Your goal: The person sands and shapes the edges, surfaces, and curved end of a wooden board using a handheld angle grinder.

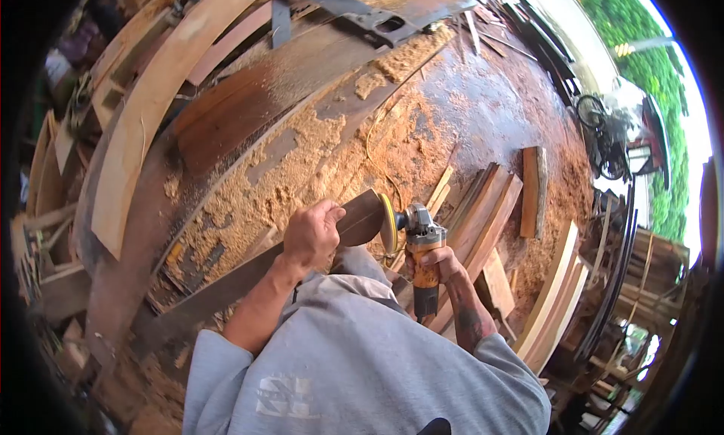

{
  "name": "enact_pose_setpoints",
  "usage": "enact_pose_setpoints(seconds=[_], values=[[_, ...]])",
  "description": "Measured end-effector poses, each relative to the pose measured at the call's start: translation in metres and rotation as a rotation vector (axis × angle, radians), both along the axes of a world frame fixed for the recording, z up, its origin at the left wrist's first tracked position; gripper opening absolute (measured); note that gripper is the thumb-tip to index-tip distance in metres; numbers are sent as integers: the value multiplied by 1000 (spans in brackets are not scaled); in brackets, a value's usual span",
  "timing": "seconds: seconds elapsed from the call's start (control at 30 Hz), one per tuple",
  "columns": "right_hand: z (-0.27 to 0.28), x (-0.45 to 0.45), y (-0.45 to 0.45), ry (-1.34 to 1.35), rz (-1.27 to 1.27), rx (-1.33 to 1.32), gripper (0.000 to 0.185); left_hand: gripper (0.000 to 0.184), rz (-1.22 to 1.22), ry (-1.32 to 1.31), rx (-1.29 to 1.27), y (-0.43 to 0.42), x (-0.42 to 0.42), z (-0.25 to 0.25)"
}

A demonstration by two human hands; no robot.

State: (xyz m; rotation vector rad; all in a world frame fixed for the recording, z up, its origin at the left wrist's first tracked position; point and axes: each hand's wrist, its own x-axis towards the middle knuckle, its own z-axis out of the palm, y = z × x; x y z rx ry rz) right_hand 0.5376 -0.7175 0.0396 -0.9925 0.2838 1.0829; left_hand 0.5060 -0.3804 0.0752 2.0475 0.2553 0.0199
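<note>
My left hand is closed on a dark wooden board, gripping it near its broad end. A long dark length of wood runs to the lower left behind my forearm and lines up with it; I cannot tell whether they are one piece. In front of my body, my right hand is wrapped round an orange and black angle grinder. Its yellow-edged disc stands against or very close to the board's end.
A sawdust-covered wooden bench crosses the upper left, with a handsaw on it. Curved planks lean at left. Stacked boards and a short wood block lie at right. A motorcycle stands beyond.
</note>
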Motion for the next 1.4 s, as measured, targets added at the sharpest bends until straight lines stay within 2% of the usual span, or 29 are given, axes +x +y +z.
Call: enact_pose_setpoints(seconds=[0.2,0.53,0.7,0.87,1.03,1.13,1.4], values=[[8,-42,12,-118,-165,22,45,18,-57,-102,-1,-3,-5,18],[35,-57,13,-200,-202,58,49,19,-68,-54,-9,-13,-16,45],[57,-30,-5,-215,-81,-58,54,16,-78,-145,10,-15,-20,39],[87,11,-9,-171,67,-171,55,14,4,-61,-24,-21,-22,44],[88,54,-13,-202,193,-263,59,10,2,-109,18,-25,-23,32],[73,82,-26,-150,380,-213,59,9,7,-94,29,-25,-20,34],[77,125,-17,-130,474,-153,57,9,54,-111,19,-32,-16,28]])
